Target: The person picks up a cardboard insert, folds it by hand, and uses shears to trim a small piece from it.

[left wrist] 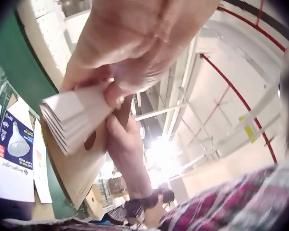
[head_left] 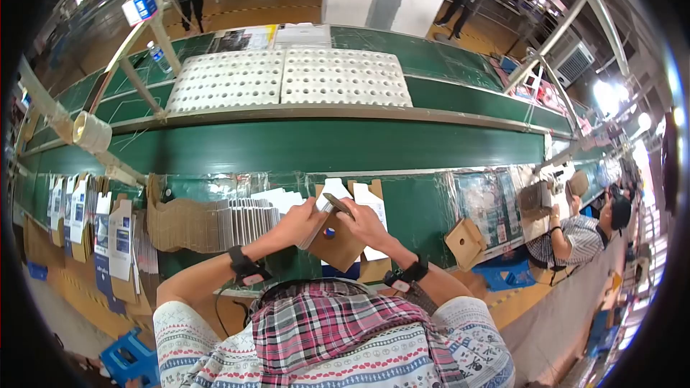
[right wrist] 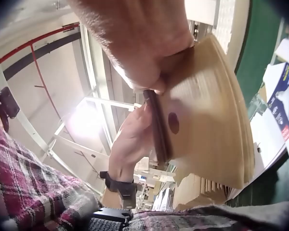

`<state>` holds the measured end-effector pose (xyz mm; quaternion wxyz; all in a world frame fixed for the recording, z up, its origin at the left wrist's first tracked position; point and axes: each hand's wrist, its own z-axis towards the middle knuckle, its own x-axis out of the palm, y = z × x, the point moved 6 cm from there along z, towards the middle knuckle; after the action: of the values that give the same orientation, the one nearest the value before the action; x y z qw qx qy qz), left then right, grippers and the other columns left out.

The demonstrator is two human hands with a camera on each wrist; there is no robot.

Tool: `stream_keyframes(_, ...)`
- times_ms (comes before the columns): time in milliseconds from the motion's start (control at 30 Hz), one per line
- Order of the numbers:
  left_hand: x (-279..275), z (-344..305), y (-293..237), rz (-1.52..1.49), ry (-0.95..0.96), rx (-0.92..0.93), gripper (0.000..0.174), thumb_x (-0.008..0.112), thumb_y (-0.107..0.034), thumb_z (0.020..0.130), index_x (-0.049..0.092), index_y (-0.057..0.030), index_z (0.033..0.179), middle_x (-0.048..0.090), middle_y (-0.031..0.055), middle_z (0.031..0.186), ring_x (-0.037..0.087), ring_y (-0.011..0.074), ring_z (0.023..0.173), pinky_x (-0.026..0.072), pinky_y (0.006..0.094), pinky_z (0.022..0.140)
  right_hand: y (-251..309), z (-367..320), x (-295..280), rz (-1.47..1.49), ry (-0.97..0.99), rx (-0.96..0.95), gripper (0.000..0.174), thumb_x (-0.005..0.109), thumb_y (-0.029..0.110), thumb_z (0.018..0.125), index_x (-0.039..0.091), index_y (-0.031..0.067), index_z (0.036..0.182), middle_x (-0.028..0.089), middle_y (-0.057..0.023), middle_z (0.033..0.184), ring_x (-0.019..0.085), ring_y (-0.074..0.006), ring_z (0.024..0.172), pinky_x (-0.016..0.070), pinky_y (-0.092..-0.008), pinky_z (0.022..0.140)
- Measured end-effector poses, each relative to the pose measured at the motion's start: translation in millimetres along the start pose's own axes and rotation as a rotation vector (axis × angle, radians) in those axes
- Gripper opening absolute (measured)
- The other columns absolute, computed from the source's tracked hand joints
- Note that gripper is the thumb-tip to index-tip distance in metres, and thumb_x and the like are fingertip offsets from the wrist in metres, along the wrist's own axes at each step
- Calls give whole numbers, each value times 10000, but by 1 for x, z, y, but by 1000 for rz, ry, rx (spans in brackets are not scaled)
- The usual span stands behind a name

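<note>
Both hands hold one small stack of folded cardboard inserts (head_left: pixel 341 250), brown on the face with a round hole and white along the folded edges. My left hand (head_left: pixel 300 223) grips the left upper edge. In the left wrist view its thumb and fingers pinch the white folded layers (left wrist: pixel 70 118). On the opposite edge, my right hand (head_left: pixel 366 228) grips the stack, and the right wrist view shows several brown layers (right wrist: pixel 207 115) fanned slightly apart beneath it. Flat printed light bulb cartons (left wrist: pixel 15 144) lie on the green bench just under the stack.
A long row of folded inserts (head_left: pixel 190 226) stands to the left, beside upright printed cartons (head_left: pixel 79 208). A loose brown insert (head_left: pixel 465 242) lies to the right. Two white foam trays (head_left: pixel 345 77) sit beyond the metal rail (head_left: pixel 330 111). Another person (head_left: pixel 575 241) works at far right.
</note>
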<state>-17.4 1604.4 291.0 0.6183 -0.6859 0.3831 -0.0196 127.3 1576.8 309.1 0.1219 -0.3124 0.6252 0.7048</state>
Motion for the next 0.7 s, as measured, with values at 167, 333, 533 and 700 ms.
stream_keyframes(167,-8,-7,-27,72,88,1,415,545,-236,810,446,29,1113,596,184,901,590,220,840,459,322,747,-8,8,-8,75,50,-67,260,480,246,852,482,41,1013,553,-224,864,528,-388,807,409,-420,678)
stream_keyframes(333,-14,7,18,-506,-95,73,320,467,-56,839,422,21,1147,546,72,1050,512,132,945,406,263,839,-44,16,-36,416,-157,17,475,524,372,849,469,15,1157,585,-109,978,555,-171,850,449,-282,751)
stream_keyframes(533,-8,3,24,-827,-194,-95,337,453,-48,853,392,8,1180,529,84,1077,514,134,952,414,273,836,-93,0,8,816,-47,362,381,525,311,856,536,-29,1028,578,-37,875,533,-110,784,445,-264,690)
stream_keyframes(700,29,-8,11,-966,-268,-203,346,464,-47,839,348,-19,1163,498,92,1070,515,178,945,438,310,818,-87,1,9,72,-399,337,233,512,231,841,537,-1,853,585,-178,672,570,-304,634,437,-379,594)
